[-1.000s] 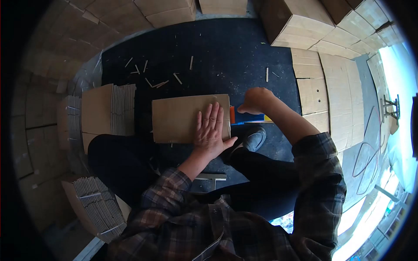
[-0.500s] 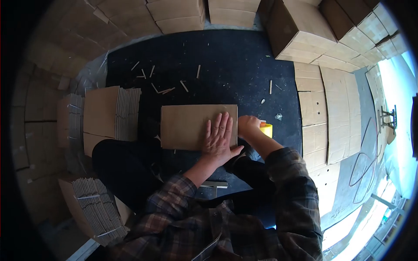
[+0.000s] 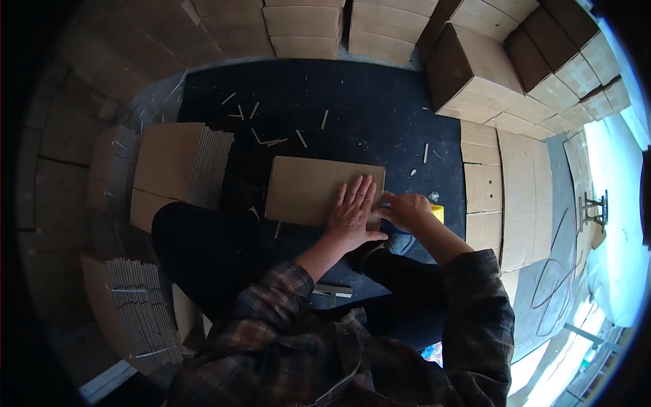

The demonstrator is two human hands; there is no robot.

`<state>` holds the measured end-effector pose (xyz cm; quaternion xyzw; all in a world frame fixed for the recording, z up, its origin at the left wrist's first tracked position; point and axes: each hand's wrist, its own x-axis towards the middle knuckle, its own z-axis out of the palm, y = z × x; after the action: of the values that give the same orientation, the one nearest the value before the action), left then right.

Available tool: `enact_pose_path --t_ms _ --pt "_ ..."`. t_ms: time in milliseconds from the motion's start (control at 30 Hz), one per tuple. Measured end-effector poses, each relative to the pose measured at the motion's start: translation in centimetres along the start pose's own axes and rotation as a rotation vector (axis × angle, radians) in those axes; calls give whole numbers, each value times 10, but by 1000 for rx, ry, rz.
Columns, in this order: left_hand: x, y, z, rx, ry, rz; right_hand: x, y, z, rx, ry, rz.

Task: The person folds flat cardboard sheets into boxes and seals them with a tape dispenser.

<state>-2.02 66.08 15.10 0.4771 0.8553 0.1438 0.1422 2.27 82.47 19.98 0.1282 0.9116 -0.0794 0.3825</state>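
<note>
A closed cardboard box (image 3: pixel 305 190) lies between my legs, above the dark floor. My left hand (image 3: pixel 352 210) rests flat on its right end, fingers stretched and thumb out to the side. At the box's right edge my right hand (image 3: pixel 405 211) is closed, fingertips against the cardboard beside my left hand. A yellow tape dispenser (image 3: pixel 438 214) shows behind the right hand, mostly hidden by it, with a bit of blue at the fingers.
Strapped bundles of flat cardboard (image 3: pixel 169 163) stand on the left, another bundle (image 3: pixel 139 308) nearer me. Stacked cartons (image 3: pixel 475 68) line the back. Flat cardboard sheets (image 3: pixel 522 197) lie on the right. Thin strips (image 3: pixel 324 119) litter the dark mat (image 3: pixel 271 81).
My right hand and the yellow dispenser have moved right relative to the floor, its fingertips now at the box's edge. My left hand stays flat on the box. The whole view has shifted.
</note>
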Motion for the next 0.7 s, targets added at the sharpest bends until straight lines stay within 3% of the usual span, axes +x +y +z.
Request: enact_pose_path --t_ms 267,500,567,600,633,700 --pt "27 -44 -16 161 44 36 4 -6 8 106 12 25" --pt "-29 -125 -41 318 122 -487 6 -10 3 101 -84 60" --pt "-45 -144 -24 -325 352 -711 8 -12 5 77 -116 67" --pt "-49 -152 -25 -627 208 -878 11 -9 4 77 -117 70" --pt "-51 -167 -21 -630 202 -876 12 -7 6 98 -103 59" --pt "-56 -186 -18 -1083 25 -774 9 -8 9 125 -98 46"
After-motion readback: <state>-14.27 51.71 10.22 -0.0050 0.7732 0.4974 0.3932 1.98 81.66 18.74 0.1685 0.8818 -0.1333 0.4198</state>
